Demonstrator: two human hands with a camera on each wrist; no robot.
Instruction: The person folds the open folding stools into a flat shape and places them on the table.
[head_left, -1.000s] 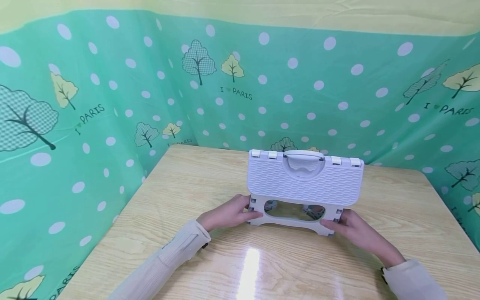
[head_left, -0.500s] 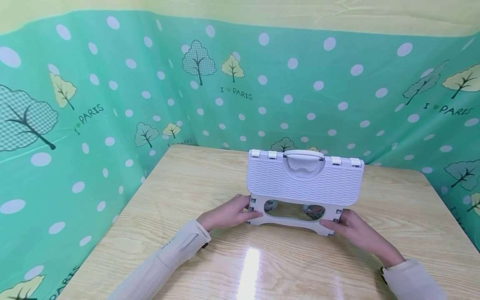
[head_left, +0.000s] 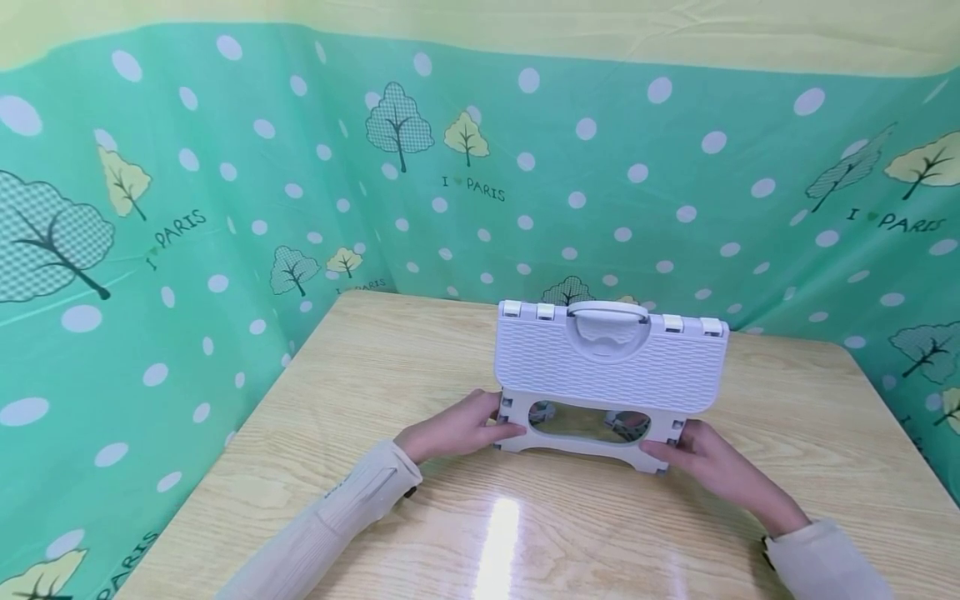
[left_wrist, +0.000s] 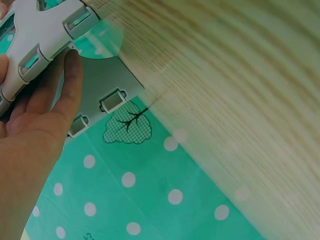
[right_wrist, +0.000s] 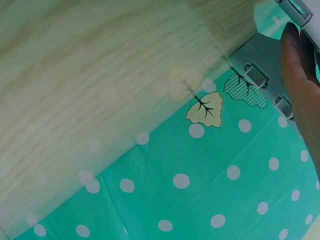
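"Where's the pale lilac-white plastic folding stool with the woven-textured panel (head_left: 611,379)?"

"Right of centre in the head view, resting on the pale wood-grained table (head_left: 360,375)."

"How is it held?"

"The bare left hand (head_left: 461,427) and bare right hand (head_left: 702,457) grip its lower sides, curled round the edges, thumbs across the front."

"Any advice?"

"I'd keep both grips level and evenly firm, fingertips clear of the grey plastic fittings (left_wrist: 81,21) along its side, which might pinch."

"And around it?"

"The table is smooth enough to throw back a bright streak of light (head_left: 498,542). Behind hangs a green, white-spotted cloth curtain (head_left: 465,233) printed with trees and 'PARIS', yellow along its top."
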